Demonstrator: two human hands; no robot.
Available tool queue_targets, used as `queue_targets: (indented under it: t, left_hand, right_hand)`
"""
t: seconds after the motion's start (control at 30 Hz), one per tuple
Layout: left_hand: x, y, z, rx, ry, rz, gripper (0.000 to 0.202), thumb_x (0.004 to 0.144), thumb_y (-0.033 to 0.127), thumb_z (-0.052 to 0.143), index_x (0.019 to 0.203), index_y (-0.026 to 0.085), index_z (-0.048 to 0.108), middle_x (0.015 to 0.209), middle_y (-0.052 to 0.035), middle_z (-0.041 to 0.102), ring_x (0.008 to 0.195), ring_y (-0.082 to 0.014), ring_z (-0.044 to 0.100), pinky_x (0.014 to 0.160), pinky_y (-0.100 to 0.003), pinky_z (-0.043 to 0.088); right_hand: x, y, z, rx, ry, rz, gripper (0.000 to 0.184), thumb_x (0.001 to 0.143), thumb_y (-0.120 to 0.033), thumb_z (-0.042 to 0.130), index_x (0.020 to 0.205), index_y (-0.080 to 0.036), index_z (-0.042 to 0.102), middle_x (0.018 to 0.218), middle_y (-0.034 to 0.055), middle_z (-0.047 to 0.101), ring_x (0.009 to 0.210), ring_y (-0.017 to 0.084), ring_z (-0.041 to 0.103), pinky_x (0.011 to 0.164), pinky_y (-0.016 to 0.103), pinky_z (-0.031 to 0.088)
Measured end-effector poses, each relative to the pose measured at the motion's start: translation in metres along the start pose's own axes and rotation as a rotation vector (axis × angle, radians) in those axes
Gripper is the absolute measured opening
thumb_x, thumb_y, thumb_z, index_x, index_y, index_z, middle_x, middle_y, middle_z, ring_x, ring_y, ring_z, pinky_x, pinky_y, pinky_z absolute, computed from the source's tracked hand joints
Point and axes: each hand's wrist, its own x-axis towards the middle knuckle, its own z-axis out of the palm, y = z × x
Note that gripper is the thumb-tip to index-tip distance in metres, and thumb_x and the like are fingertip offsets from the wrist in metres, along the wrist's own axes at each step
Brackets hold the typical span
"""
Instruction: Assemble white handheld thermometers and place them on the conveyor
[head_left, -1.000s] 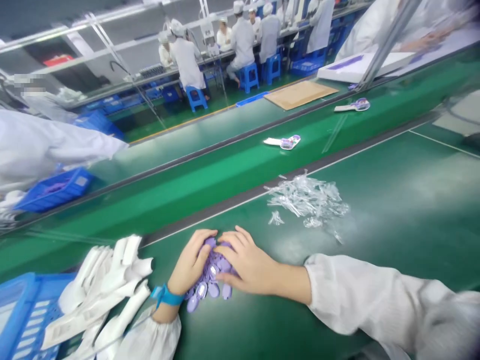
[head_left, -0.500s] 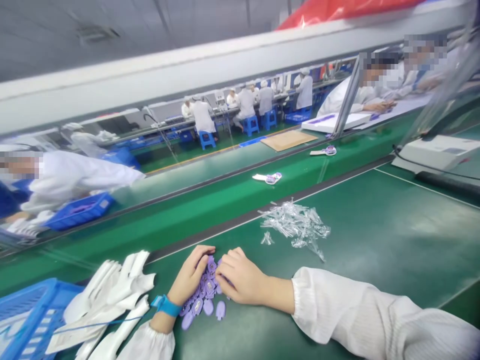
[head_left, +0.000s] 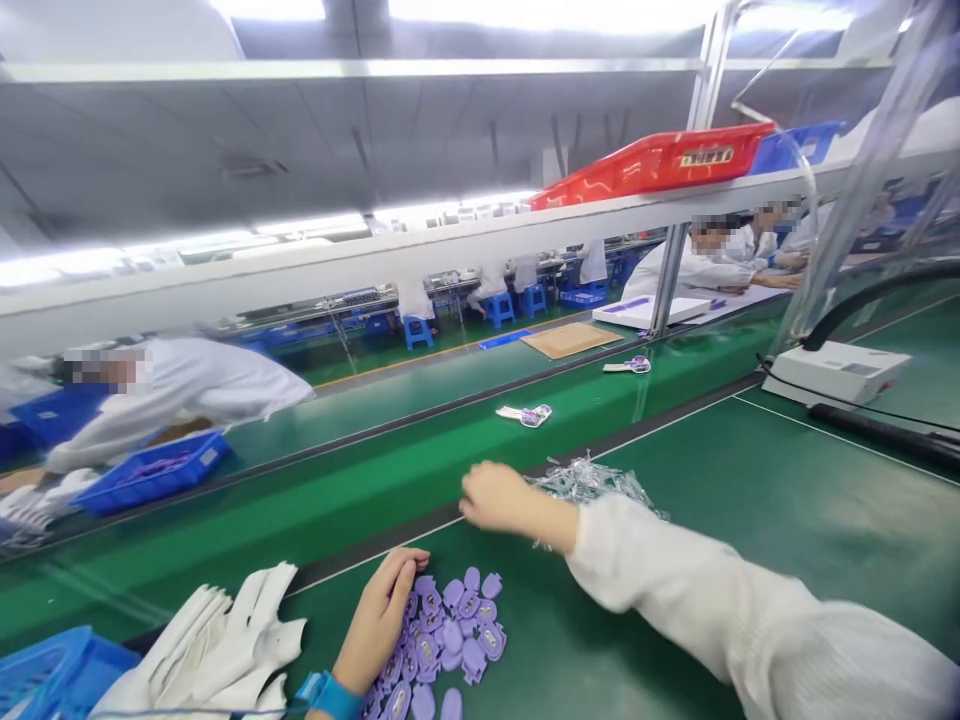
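My left hand rests on its edge against the left side of a heap of small purple oval plastic parts, its fingers stretched out and holding nothing. Some of these parts show a metal-coloured insert. Above the far edge of my work surface, beyond the heap, is my right hand. Its fingers curl downward and are slightly blurred, so whether anything is in them is hidden. Behind my right sleeve lies a pile of clear plastic pieces, partly covered.
White curved plastic shells and a blue basket stand at my left. Two white-and-purple items lie on the green belt. A white box device is at right. Co-workers sit across the belt.
My right hand has left the purple parts and moved up and away towards the belt. The parts are now more spread to the right. My left hand stays beside them; the view has tilted up.
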Motion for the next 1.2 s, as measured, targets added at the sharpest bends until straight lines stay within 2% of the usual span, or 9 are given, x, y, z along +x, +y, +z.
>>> queue_targets:
  t: [0.1,0.27,0.43,0.6,0.7,0.77,0.87,1.03,1.2]
  left_hand:
    - [0.001,0.000,0.000,-0.011,0.014,0.019,0.052,0.109,0.063,0.045,0.112,0.024,0.078,0.114,-0.0116,0.077,0.112,-0.0321,0.074,0.105,-0.050,0.060]
    - [0.001,0.001,0.000,-0.039,0.064,0.019,0.050,0.111,0.060,0.042,0.110,0.025,0.078,0.109,-0.0103,0.076,0.109,-0.0311,0.074,0.102,-0.048,0.061]
    - [0.002,0.008,-0.003,-0.202,0.136,0.001,0.049,0.103,0.066,0.060,0.104,0.021,0.078,0.108,-0.0123,0.074,0.109,-0.0316,0.070,0.104,-0.048,0.057]
    - [0.007,0.013,-0.011,-0.392,0.228,-0.190,0.072,0.106,0.078,0.037,0.122,0.015,0.068,0.103,-0.0131,0.074,0.077,-0.0201,0.068,0.072,-0.035,0.060]
    - [0.006,0.023,-0.016,-0.736,-0.100,-0.386,0.094,0.102,0.088,0.021,0.128,0.011,0.068,0.109,-0.0207,0.078,0.070,-0.0190,0.074,0.055,-0.027,0.056]
    - [0.000,0.031,-0.015,-1.024,-0.419,-0.490,0.095,0.097,0.093,0.030,0.126,0.011,0.067,0.100,-0.0188,0.080,0.068,-0.0207,0.078,0.049,-0.023,0.055]
    - [-0.016,0.046,-0.006,-1.137,-0.756,-0.531,0.075,0.095,0.083,0.059,0.115,0.011,0.068,0.079,-0.0105,0.078,0.057,-0.0212,0.076,0.041,-0.021,0.054]
    - [-0.038,0.070,0.021,-1.113,-0.722,-0.598,0.055,0.099,0.066,0.070,0.118,0.015,0.063,0.082,-0.0076,0.078,0.061,-0.0220,0.079,0.045,-0.023,0.061]
    - [-0.061,0.084,0.046,-1.049,-0.452,-0.375,0.045,0.105,0.059,0.066,0.120,0.017,0.057,0.080,-0.0055,0.076,0.064,-0.0199,0.078,0.054,-0.025,0.063]
  right_hand:
    - [0.060,0.053,-0.025,-0.078,-0.012,0.201,0.041,0.104,-0.040,0.072,0.138,-0.017,0.067,0.141,0.0128,0.067,0.121,0.028,0.070,0.101,0.051,0.061]
    - [0.097,0.095,-0.038,-0.126,-0.070,0.391,0.042,0.104,-0.039,0.072,0.140,-0.018,0.065,0.141,0.0129,0.067,0.119,0.028,0.070,0.099,0.051,0.062]
    - [0.091,0.080,-0.026,-0.147,-0.054,0.211,0.042,0.103,-0.040,0.074,0.138,-0.017,0.067,0.141,0.0132,0.067,0.122,0.029,0.070,0.102,0.052,0.061]
    - [0.036,0.038,-0.029,-0.046,0.059,-0.141,0.043,0.104,-0.001,0.047,0.130,-0.018,0.077,0.141,0.0166,0.074,0.147,0.033,0.051,0.124,0.062,0.036]
    - [-0.026,0.008,-0.040,0.157,0.118,-0.439,0.051,0.109,-0.010,0.038,0.135,-0.029,0.077,0.144,0.0046,0.075,0.145,0.028,0.054,0.119,0.055,0.046]
    - [-0.066,-0.009,-0.046,0.378,0.045,-0.753,0.057,0.111,-0.012,0.032,0.141,-0.035,0.074,0.139,-0.0003,0.078,0.136,0.023,0.063,0.117,0.049,0.052]
    - [-0.112,-0.018,-0.047,0.562,-0.114,-0.889,0.058,0.111,-0.008,0.035,0.145,-0.038,0.072,0.138,-0.0045,0.078,0.137,0.016,0.065,0.118,0.038,0.053]
    - [-0.146,0.009,-0.026,0.802,-0.163,-0.711,0.063,0.109,-0.002,0.034,0.149,-0.038,0.068,0.147,-0.0033,0.074,0.153,0.018,0.054,0.117,0.041,0.055]
    - [-0.151,0.024,0.000,1.052,0.222,-0.122,0.025,0.110,-0.022,0.055,0.119,-0.034,0.076,0.105,0.0043,0.078,0.096,0.020,0.077,0.078,0.033,0.064]
